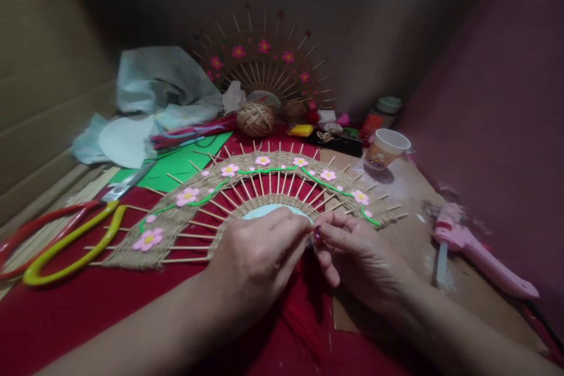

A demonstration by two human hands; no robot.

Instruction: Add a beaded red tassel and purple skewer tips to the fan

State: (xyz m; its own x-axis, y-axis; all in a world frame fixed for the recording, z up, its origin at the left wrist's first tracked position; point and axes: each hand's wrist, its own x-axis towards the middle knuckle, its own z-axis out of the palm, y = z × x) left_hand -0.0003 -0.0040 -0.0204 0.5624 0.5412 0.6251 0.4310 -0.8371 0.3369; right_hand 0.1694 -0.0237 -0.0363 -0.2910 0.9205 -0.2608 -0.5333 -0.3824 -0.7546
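Observation:
My left hand [259, 252] and my right hand [356, 249] meet fingertip to fingertip, both closed in a pinch. What they hold, if anything, is too small to make out. A small shiny dark red spot shows at my right fingertips; I cannot tell whether it is a bead or a nail. Just beyond lies a half-round fan of thin sticks woven with jute twine [167, 220]. Pink clay flowers [188, 197] with yellow centres and a wavy green strip [275, 171] decorate its outer band. My hands partly cover its pale blue half-disc centre [273, 210].
Large scissors [73, 235] with red and yellow handles lie left, by green sheets [189, 161]. A twine ball [255, 118] stands behind the fan, before a second flowered fan [264, 67]. To the right are a cup [384, 150] and pink glue gun [480, 252] on cardboard.

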